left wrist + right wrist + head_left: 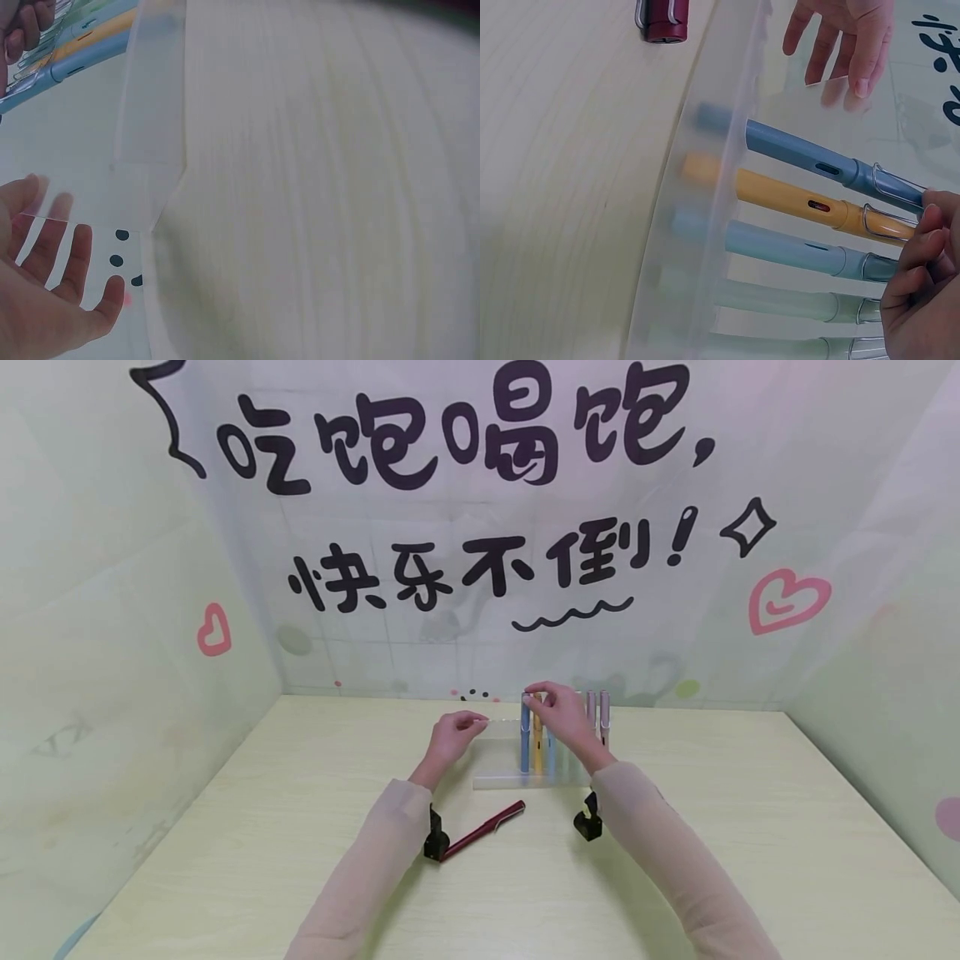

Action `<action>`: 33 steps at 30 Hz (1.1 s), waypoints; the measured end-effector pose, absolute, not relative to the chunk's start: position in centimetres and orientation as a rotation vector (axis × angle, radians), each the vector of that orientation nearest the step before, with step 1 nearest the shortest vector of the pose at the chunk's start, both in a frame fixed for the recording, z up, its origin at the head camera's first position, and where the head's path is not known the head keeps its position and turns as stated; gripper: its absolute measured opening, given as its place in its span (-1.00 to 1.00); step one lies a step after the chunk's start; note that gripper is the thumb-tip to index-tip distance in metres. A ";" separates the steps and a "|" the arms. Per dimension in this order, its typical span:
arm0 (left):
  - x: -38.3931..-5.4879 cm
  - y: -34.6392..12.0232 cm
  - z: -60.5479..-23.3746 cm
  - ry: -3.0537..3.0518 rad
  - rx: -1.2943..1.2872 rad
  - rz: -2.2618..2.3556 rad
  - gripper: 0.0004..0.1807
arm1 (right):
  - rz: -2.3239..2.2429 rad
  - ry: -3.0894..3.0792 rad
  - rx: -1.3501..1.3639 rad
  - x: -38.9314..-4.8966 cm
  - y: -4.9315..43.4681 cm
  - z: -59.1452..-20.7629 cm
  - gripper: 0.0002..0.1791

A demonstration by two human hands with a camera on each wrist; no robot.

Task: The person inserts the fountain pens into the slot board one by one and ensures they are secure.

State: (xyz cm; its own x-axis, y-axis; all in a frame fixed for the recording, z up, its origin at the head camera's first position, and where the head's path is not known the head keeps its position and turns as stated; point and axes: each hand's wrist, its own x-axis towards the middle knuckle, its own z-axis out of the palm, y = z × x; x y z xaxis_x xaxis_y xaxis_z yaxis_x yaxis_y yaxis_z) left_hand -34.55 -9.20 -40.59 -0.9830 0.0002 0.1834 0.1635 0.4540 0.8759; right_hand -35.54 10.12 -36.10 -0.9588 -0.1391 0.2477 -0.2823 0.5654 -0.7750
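Note:
A clear pen stand (495,782) with a frosted front lip holds several upright pens in a row. My left hand (450,737) pinches the left edge of its transparent panel, thumb on one side and fingertips showing through from the other. At the row's left end is a blue fountain pen (802,154), its lower end inside the lip. My right hand (564,714) pinches the cap end of this pen. Beside it stand a yellow pen (780,196), a light blue pen (780,247) and pale green pens (780,300), partly hidden by the right hand in the head view.
A dark red pen (483,832) lies slanted on the wooden table (525,902) before the stand, near the left wrist camera (436,841). Purple pens (604,714) stand at the row's right end. Behind rises a printed cloth backdrop (420,652).

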 end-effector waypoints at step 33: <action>-34.7 -9.1 -40.6 -2.565 -0.116 -1.545 -0.79 | 1.277 -2.648 0.379 -35.4 9.8 -35.9 -0.67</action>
